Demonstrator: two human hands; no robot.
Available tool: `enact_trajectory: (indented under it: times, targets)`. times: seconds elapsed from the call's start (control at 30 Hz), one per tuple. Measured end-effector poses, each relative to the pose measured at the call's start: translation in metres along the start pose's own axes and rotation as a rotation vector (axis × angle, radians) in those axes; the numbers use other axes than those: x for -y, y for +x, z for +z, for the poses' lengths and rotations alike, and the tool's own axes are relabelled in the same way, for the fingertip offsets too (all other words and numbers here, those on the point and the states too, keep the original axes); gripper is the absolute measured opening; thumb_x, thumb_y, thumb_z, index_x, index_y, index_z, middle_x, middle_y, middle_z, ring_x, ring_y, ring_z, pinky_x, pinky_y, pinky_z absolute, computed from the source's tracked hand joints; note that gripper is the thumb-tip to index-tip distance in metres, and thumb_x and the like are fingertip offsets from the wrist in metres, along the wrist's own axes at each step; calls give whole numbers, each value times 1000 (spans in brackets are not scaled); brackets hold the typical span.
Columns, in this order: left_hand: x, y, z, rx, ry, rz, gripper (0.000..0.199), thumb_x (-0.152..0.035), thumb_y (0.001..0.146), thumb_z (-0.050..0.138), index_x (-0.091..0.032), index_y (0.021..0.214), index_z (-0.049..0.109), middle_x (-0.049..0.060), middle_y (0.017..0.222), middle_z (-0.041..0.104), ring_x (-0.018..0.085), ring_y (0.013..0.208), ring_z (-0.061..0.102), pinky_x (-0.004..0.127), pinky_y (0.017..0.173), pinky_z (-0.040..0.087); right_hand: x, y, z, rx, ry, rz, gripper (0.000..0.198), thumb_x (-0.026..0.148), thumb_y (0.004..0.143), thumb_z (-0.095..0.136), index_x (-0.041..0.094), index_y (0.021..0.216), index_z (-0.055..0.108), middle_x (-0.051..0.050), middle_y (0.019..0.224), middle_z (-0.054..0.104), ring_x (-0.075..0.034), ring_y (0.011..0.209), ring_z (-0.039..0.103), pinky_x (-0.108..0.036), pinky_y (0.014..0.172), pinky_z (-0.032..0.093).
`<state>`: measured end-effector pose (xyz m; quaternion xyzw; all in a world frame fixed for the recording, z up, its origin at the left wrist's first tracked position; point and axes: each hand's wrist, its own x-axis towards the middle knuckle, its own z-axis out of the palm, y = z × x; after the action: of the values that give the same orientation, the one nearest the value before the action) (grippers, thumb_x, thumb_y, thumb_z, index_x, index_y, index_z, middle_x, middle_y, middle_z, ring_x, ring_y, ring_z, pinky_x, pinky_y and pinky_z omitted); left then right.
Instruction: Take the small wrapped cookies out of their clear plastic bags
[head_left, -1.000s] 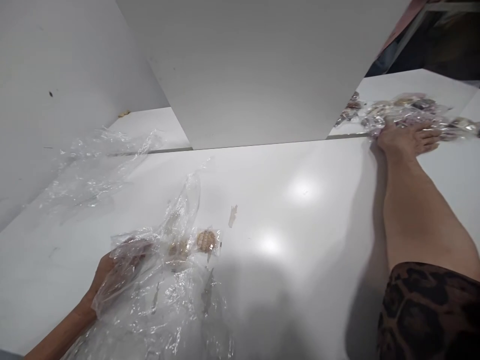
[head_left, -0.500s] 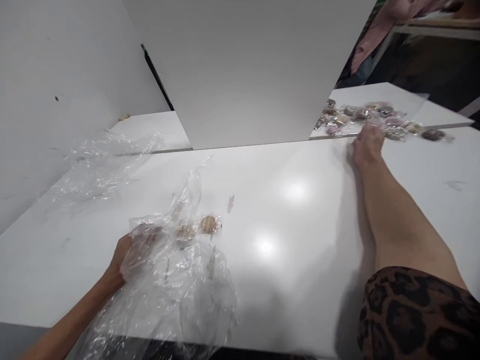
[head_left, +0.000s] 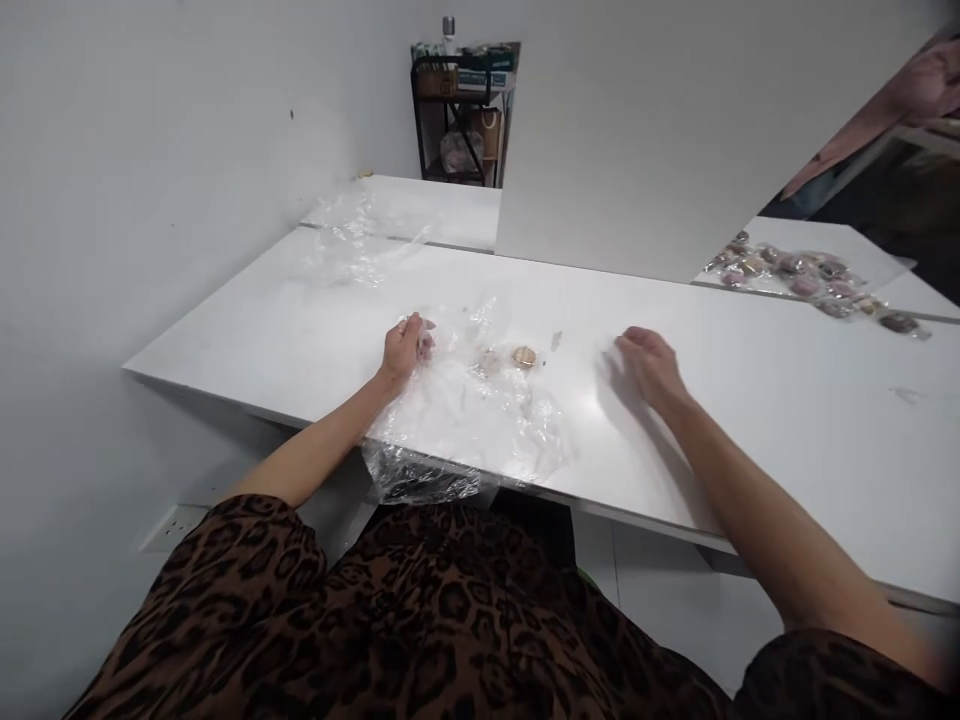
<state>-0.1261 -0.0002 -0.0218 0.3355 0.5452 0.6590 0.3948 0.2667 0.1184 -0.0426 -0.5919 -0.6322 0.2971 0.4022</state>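
Observation:
A large clear plastic bag [head_left: 487, 420] lies crumpled on the white table, its lower end hanging over the front edge. At its upper left, my left hand [head_left: 403, 350] is closed on the plastic; something pinkish shows through at the fingertips. A round, tan, cookie-like piece in clear wrap [head_left: 524, 357] rests at the bag's right side, with a paler wrapped piece [head_left: 487, 361] beside it. My right hand [head_left: 651, 365] is over the table to the right of the bag, apart from it. Its fingers are curled together, and whatever they hold, if anything, is hidden.
Several small wrapped pieces [head_left: 814, 272] are heaped at the back right. More loose clear plastic [head_left: 352, 240] lies at the back left near the wall. An upright white panel [head_left: 622, 140] stands along the table's back edge. Behind it is a black shelf rack [head_left: 454, 95].
My right hand has drawn back from the wrapped heap toward the bag. My left hand still grips the plastic. The camera view has turned and pulled back, showing more of the table and my lap.

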Motion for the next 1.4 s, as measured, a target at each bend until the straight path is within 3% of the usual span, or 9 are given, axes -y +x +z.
enact_trajectory:
  times: [0.23,0.4,0.53,0.7,0.87,1.13,1.23,1.33,1.4]
  targets:
    - [-9,11,-3,-151,-215,-77,45,-60,102,52,-17,90,58,-4,59,57,5,37,41,24,42,30,72,-42,77,361,74,-160,66,66,82,64,22,131,59,-15,140,63,-30,127,61,-47,105,51]
    - [-24,21,-18,-158,-487,-189,36,-48,107,46,-17,95,58,-4,63,55,3,37,31,23,45,31,78,-42,87,432,-191,-285,59,60,74,63,19,116,68,-15,113,70,-34,112,64,-51,103,50]
    - [-33,27,-47,-132,-620,-71,32,-43,109,43,-19,111,63,2,82,68,5,44,35,23,51,37,78,-46,81,313,-244,-238,52,54,65,71,21,105,70,-11,101,70,-31,101,63,-50,98,50]
    - [-39,30,-88,-305,-794,185,33,-32,109,33,-24,121,63,5,108,73,11,65,58,23,61,44,93,-49,73,329,26,18,46,50,52,87,22,78,63,0,69,57,-17,65,50,-35,65,46]
    - [-42,31,-107,-404,-817,264,32,-31,109,32,-26,118,62,5,116,74,13,78,64,22,64,46,119,-55,92,411,217,-8,48,58,59,87,23,74,57,-1,71,59,-17,68,52,-32,64,43]
    - [-41,29,-94,-297,-830,169,36,-27,110,31,-22,100,65,3,99,76,8,59,54,20,59,44,141,-72,139,569,-377,-367,21,39,81,68,23,80,55,-6,83,59,-24,84,54,-36,73,46]
    - [-40,30,-92,-264,-859,141,36,-29,111,32,-23,100,66,2,90,75,8,52,52,20,55,43,143,-79,133,582,-395,-395,19,34,84,65,23,100,61,-6,91,60,-23,83,56,-36,75,47]
    - [-41,30,-90,-225,-927,86,36,-30,111,33,-23,98,66,0,84,74,9,49,52,21,53,44,137,-86,115,503,-378,-410,54,31,88,63,25,140,51,-8,106,63,-25,92,59,-39,81,49]
    - [-43,29,-88,-198,-993,53,39,-30,111,32,-23,93,65,-1,78,73,8,45,50,22,52,44,130,-90,100,423,-436,-469,59,31,92,62,21,148,45,-13,115,62,-29,102,59,-42,86,49]
